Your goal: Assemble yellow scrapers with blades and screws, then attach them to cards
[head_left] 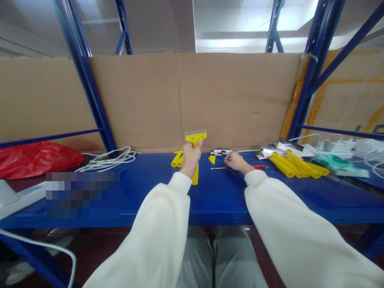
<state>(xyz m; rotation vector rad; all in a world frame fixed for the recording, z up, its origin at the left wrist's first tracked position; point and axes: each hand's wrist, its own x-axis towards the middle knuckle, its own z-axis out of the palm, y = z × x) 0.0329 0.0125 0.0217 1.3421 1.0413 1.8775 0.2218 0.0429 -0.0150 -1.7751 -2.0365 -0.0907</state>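
My left hand [190, 157] is wrapped round the handle of a yellow scraper [195, 137], held with its wide head and metal edge upward. Over the blue table, my right hand [236, 161] has its fingers pinched together near a small dark bit too tiny to name. Beneath that hand lies a screwdriver with a red handle [258, 166], its shaft pointing left. A small yellow piece [212, 159] rests between the hands, in front of some flat black-and-white items [221, 152]. Two yellow tubular handles [177, 159] lie just left of my left hand.
Several yellow handles [295, 165] lie at the right beside white and black packets [277, 149] and a green-and-white pack [340, 164]. A coiled white cable [112, 159] and a red bag [40, 159] are at the left. Cardboard [210, 100] stands along the back between blue posts.
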